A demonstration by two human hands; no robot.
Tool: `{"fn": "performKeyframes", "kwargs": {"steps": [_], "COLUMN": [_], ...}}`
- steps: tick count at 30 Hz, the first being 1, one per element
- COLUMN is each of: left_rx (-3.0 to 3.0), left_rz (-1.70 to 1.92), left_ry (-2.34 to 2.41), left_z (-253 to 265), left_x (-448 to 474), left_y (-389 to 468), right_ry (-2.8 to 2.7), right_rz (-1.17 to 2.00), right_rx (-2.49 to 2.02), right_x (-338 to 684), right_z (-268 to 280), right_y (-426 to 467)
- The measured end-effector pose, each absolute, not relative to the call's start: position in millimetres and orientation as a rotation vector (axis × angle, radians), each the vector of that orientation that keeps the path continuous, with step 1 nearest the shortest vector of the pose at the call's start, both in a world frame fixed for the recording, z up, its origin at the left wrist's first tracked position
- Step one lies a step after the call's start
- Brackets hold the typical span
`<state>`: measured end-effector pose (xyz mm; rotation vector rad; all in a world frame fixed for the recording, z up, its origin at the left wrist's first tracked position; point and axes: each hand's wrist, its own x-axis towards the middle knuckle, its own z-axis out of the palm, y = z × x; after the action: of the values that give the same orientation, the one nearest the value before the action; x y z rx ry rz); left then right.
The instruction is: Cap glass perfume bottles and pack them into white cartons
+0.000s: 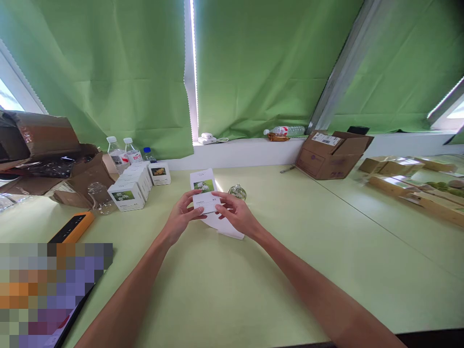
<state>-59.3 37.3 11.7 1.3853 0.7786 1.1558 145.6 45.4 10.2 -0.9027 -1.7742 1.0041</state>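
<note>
Between my two hands is a white carton [206,197] printed with a green panel of white flowers; it looks flattened or only partly folded. My left hand [183,215] grips its left edge, thumb on the front. On the opposite edge, my right hand [235,212] has its thumb and fingers closed on the card. Below the hands, a white sheet or flap [230,228] lies on the table; whether it joins the carton I cannot tell. Just behind my right hand stands a small clear round container [237,192] with greenish contents.
White boxes [126,195] with flower pictures stand in a row at left, beside a clear jar [101,198] and bottles [118,153]. An open cardboard box [78,179] is farther left, near an orange-black device [74,228]. Another cardboard box [326,157] and wooden trays [406,193] are at right.
</note>
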Motion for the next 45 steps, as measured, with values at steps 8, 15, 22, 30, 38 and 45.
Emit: {"fn": "performKeyframes", "kwargs": {"steps": [8,15,22,30,38,45], "left_rx": [1.344,1.332,1.320,1.317,1.328,1.333], "left_rz": [1.161,1.143,1.105,1.098,1.096,1.101], "left_ry": [0.760,0.761,0.759,0.759,0.759,0.763], "left_z": [13.9,12.4,15.2,13.1,10.1,7.7], "left_x": [-58.4,-59.4,-61.0,-62.2,-63.3,-64.0], "left_y": [35.7,36.5,35.4,36.6,38.9,40.6], "right_ry": [-1.777,-1.786,-1.802,-1.807,-1.813,-1.820], "right_rz": [1.016,1.019,1.032,1.033,1.041,1.042], "right_rx": [-0.903,-0.902,-0.901,-0.901,-0.899,-0.898], "right_x": [145.9,147.0,147.7,148.5,148.9,149.8], "right_z": [10.9,10.0,10.5,11.2,9.4,8.7], "right_y": [44.6,45.3,45.6,45.3,46.6,47.4]}}
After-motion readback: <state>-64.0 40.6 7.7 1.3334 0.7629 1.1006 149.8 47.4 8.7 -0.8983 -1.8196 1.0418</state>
